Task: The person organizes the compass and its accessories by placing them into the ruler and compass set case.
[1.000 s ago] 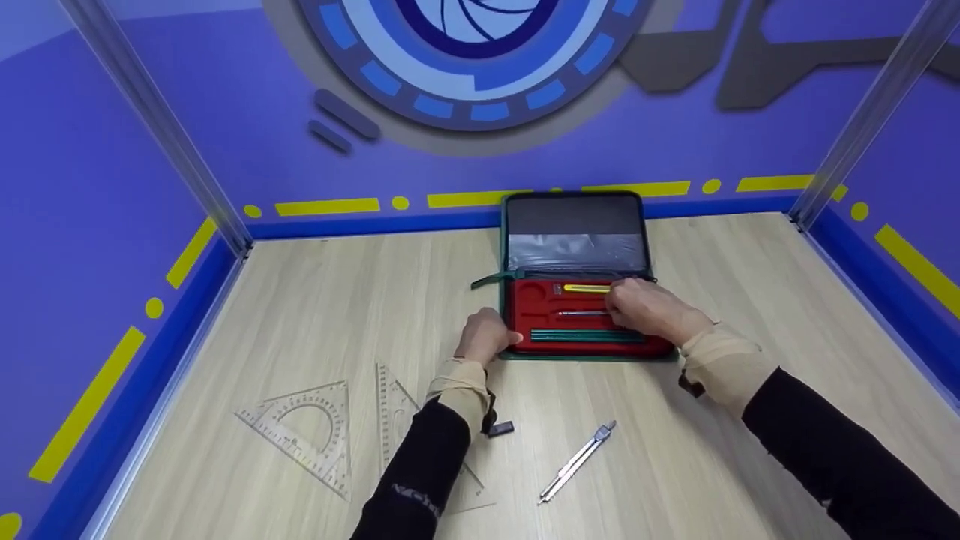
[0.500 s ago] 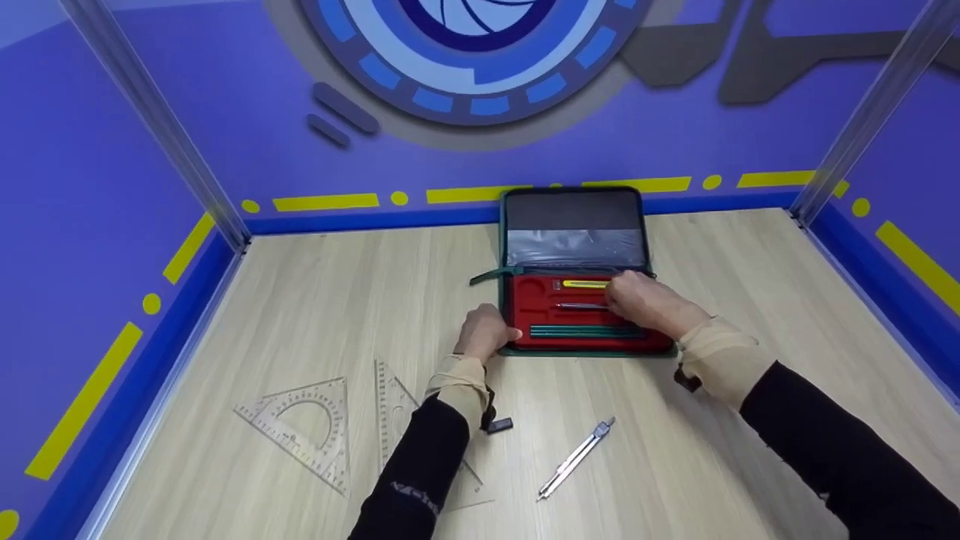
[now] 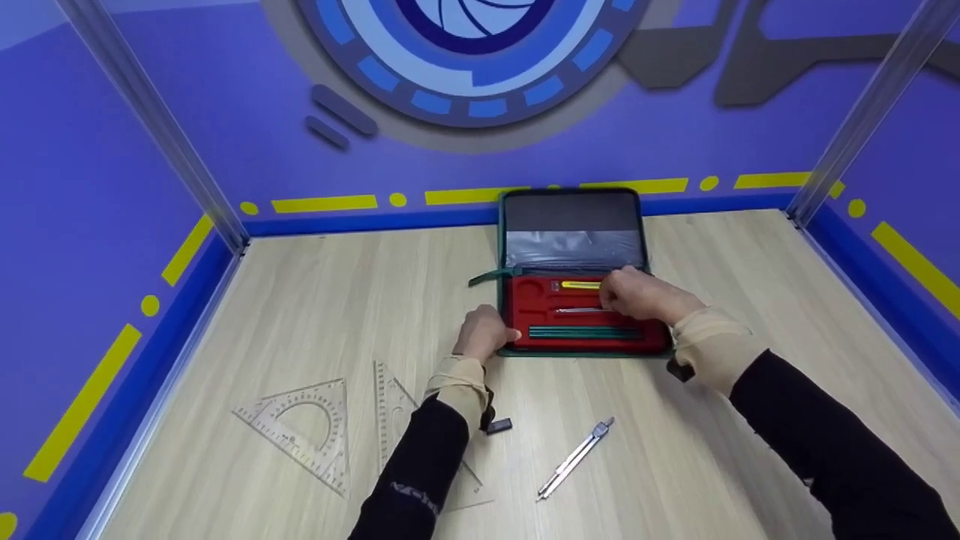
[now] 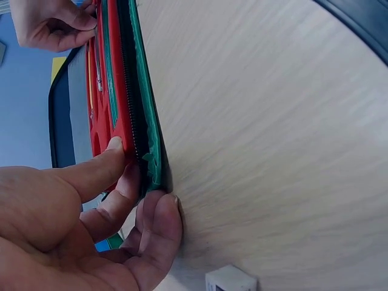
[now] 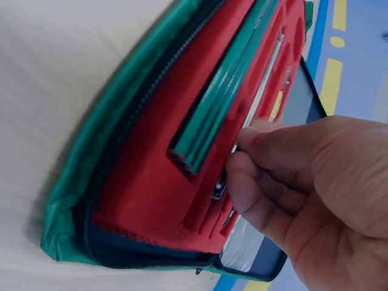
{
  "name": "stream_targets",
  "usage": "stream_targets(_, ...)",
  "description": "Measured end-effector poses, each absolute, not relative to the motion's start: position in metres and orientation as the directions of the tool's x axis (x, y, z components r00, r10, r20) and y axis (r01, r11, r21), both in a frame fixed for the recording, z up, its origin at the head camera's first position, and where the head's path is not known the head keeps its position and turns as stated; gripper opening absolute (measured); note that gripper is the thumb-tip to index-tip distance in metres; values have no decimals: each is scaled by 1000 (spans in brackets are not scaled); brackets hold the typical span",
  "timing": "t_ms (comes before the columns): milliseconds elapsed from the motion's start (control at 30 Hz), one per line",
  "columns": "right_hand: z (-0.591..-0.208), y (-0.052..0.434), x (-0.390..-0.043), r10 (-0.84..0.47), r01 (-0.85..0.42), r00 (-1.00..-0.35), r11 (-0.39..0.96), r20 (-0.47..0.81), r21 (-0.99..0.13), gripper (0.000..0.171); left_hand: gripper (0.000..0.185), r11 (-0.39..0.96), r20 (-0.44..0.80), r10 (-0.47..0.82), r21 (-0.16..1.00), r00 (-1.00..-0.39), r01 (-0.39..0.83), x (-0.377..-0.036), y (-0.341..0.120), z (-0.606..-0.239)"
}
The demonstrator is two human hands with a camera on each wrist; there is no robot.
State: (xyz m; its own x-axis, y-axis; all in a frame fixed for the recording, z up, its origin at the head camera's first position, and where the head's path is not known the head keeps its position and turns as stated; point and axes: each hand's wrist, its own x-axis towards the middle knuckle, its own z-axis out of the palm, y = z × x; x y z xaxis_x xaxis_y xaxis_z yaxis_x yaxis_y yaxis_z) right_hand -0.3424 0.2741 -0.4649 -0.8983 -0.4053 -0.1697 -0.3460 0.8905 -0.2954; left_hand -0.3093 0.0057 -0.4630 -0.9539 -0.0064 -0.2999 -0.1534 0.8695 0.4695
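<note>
At the back of a wood-topped table (image 3: 315, 300), an open case (image 3: 571, 214) lies with its raised lid before the back wall (image 3: 450, 165). Pale boards stretch from the case to the walls on either side, leaving room to move left and right. Nearer the person, the compass (image 3: 574, 461) lies aslant between the two arms, with the black block (image 3: 499, 427) beside the left wrist. Two set squares (image 3: 259, 412) lie at left, one partly beneath the left forearm.

Compared with half a second ago, the right hand (image 3: 636, 293) sits slightly farther left over the red tray (image 3: 585, 344), baring more of the right end of the green pencils (image 3: 581, 332). The left hand (image 3: 482, 332), the compass and the set squares keep their places.

The silver pen (image 3: 577, 310) lies in the tray between the yellow knife (image 3: 580, 285) and the pencils, its right part under the right hand, whose thumb and finger pinch it. Left of the pen, the left hand grips the case's near left corner, thumb on the tray and fingers curled against the side. The knife's right end is hidden behind the right hand.
</note>
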Motion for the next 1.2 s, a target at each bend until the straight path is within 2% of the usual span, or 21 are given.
stream_targets(400,-468,274,-344,-328,-261,-931,907,-162,-331,17,31,826,-339,7,531,-941,-186,-307,3,-464)
stream_targets(567,-470,273,-343,-278,-231,-956,912,-97,-339,19,28,832,-352,16,523,-936,-183,-309,3,-464)
stream_targets(833,-471,272,-339,-214,-168,-974,907,-80,-387,18,31,834,-343,3,519,-939,-187,-310,4,-463)
stream_targets(1033,-467,274,-320,-269,-281,-959,846,92,-453,10,30,829,-351,10,526,-936,-189,-309,6,-464)
stream_targets(1200,-456,256,-282,-449,-473,-877,745,170,-471,5,33,844,-332,8,508,-943,-171,-310,5,-462)
